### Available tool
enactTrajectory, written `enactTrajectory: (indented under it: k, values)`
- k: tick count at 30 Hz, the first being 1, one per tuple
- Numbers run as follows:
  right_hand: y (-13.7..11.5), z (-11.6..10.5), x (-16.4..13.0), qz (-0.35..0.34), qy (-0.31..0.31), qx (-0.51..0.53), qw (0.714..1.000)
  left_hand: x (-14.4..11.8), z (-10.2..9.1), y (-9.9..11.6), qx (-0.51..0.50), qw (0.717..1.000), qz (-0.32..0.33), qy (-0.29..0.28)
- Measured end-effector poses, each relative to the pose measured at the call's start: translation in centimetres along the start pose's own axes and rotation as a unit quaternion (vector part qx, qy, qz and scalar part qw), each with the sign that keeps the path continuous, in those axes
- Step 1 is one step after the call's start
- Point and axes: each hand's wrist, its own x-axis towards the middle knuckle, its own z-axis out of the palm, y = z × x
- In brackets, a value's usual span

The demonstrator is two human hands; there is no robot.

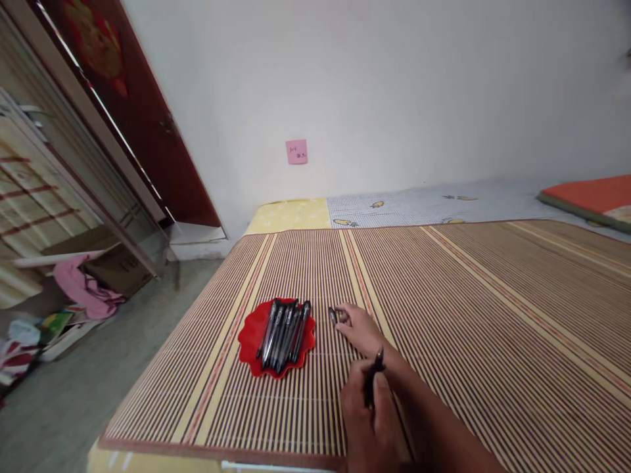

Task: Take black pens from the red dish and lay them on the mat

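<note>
Clutter is lying at the far left on the grey floor (73,401): a crumpled pink cloth (83,289), some flat books or papers (54,328) and a brown cardboard box (116,266) beside a dark red door (148,125). Moving right, a striped brown bamboo mat (468,315) is covering the bed, with a yellow sheet (290,213) and a pale patterned sheet (419,203) showing beyond its far edge. A small pink sticky note (296,152) is sticking to the white wall (394,85) above them.

On the near left part of the mat, a red scalloped plastic dish (251,341) is holding a bundle of black pens (283,332), lying side by side and pointing away from the person. Just right of the dish, a small black pen cap (333,316) is sitting at the fingertips of one hand (359,328), which is resting flat on the mat; I am taking it for the right hand reaching across, though the crossing forearms make that uncertain. Its fingers are pinching or touching the cap, and how firmly I cannot tell.

Nearer the camera, the other hand (367,420) is curling its fingers closed around a single black pen (373,381), tip pointing up and away. At the far right, an orange cushion (589,197) is lying on the bed.
</note>
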Motion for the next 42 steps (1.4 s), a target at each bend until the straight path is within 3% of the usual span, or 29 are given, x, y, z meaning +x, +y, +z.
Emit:
enactTrajectory:
  k: [7, 14, 32, 37, 42]
  values:
    - [-0.2, 2.6, 1.9, -0.060, -0.044, -0.071, 0.995, 2.0, -0.7, -1.2, -0.065, 0.996, -0.052, -0.017]
    - [-0.5, 2.7, 2.9, -0.128, -0.089, -0.085, 0.984, 2.8, -0.8, -1.5, -0.087, 0.994, -0.064, -0.004]
    - [-0.6, 2.8, 2.8, -0.071, -0.060, -0.072, 0.993, 3.0, -0.5, -1.4, -0.085, 0.993, -0.084, -0.001]
    - [-0.6, 1.9, 2.2, -0.080, -0.070, -0.047, 0.993, 3.1, -0.4, -1.8, -0.107, 0.988, -0.109, 0.000]
    - [0.8, -1.3, -0.2, -0.069, -0.046, -0.009, 0.997, 3.5, -0.2, -2.8, -0.123, 0.979, -0.159, 0.019]
